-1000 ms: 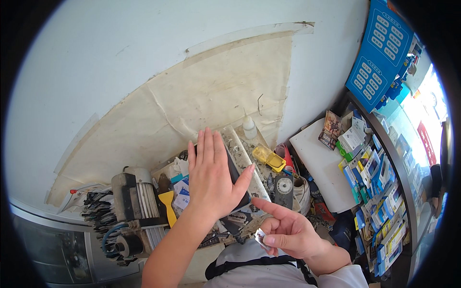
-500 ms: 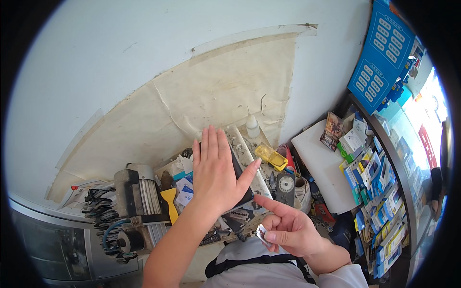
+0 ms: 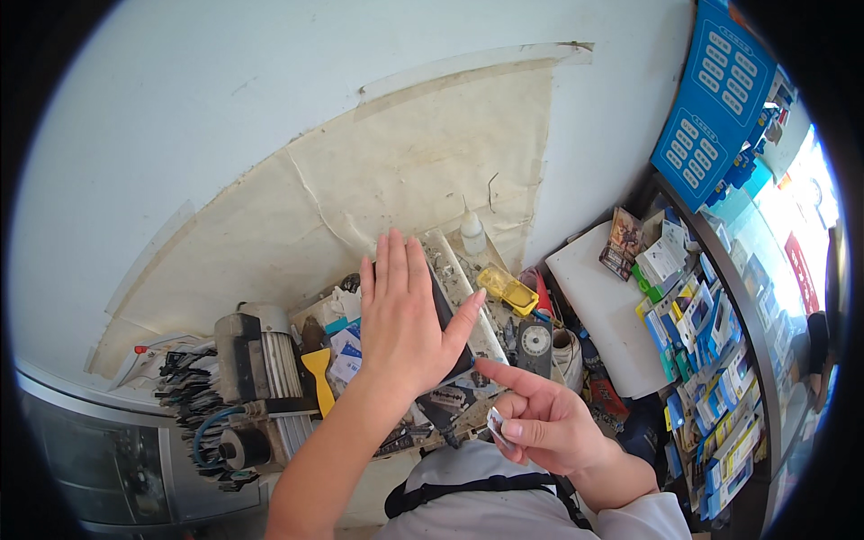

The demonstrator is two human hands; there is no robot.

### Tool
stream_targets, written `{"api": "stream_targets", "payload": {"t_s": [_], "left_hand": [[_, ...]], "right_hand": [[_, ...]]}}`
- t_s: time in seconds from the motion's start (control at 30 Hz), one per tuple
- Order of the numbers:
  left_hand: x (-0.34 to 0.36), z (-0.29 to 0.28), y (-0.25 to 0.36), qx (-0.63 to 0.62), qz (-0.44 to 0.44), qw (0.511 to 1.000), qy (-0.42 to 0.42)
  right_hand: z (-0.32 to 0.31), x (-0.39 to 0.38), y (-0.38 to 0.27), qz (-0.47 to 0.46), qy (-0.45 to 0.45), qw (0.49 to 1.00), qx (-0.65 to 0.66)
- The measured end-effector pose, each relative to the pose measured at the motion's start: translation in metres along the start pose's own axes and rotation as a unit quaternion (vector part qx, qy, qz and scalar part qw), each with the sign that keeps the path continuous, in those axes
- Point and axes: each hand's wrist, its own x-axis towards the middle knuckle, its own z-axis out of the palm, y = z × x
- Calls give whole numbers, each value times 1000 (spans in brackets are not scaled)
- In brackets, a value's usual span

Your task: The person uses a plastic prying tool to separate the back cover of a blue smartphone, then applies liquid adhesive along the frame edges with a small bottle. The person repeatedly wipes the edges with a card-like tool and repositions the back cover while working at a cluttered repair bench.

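Note:
My left hand (image 3: 399, 328) lies flat, fingers stretched out and thumb spread to the right, on a black flat slab (image 3: 463, 364) that looks like a phone or tablet. The hand covers most of it; only its right edge and lower right corner show. At that corner the stretched index finger of my right hand (image 3: 553, 425) touches or nearly touches the slab. Between the thumb and curled fingers of the right hand is a small, thin, whitish piece (image 3: 496, 423), its kind too small to tell. A razor blade (image 3: 447, 397) rests on the cluttered bench just below the slab.
Left of my arm are a yellow scraper (image 3: 318, 378) and a motor-like machine (image 3: 256, 360). Beyond the slab stand a squeeze bottle (image 3: 472, 236) and a yellow multimeter-like device (image 3: 508, 291). A dark dial meter (image 3: 535, 346) lies nearer. Boxed packages (image 3: 711, 360) crowd the right.
The whitish piece has tilted slightly in my right hand, and that hand has shifted a little. My left hand remains flat on the slab.

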Motion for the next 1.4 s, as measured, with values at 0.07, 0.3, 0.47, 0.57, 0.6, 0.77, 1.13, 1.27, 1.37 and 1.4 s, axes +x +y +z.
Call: {"api": "stream_targets", "payload": {"t_s": [0.07,0.3,0.47,0.57,0.6,0.77,1.13,1.27,1.37,1.4], "left_hand": [[-1,-2,-1,-5,1,1000,7],[-43,-34,0,-184,8,982,38],[-77,-31,10,-71,33,996,-40],[-79,-23,10,-80,25,996,-40],[-79,-22,9,-89,26,995,-34],[-80,-22,9,-81,23,996,-34],[-83,-15,7,-206,-6,978,31],[-87,-15,3,-203,-30,974,91],[-89,-20,-8,-217,-107,957,159],[-91,-23,-11,-300,-148,922,195]], "right_hand": [[0,0,-1,7,0,1000,7],[2,1,-4,2,9,1000,13],[2,1,-6,5,11,1000,23],[3,1,-8,11,-2,1000,23],[3,2,-8,12,-1,1000,21],[4,3,-9,12,-1,1000,10],[22,14,-13,16,-52,998,-14],[25,19,-9,48,-71,995,-42],[22,19,-4,41,-48,993,-104],[21,18,-3,38,-40,990,-132]]}}
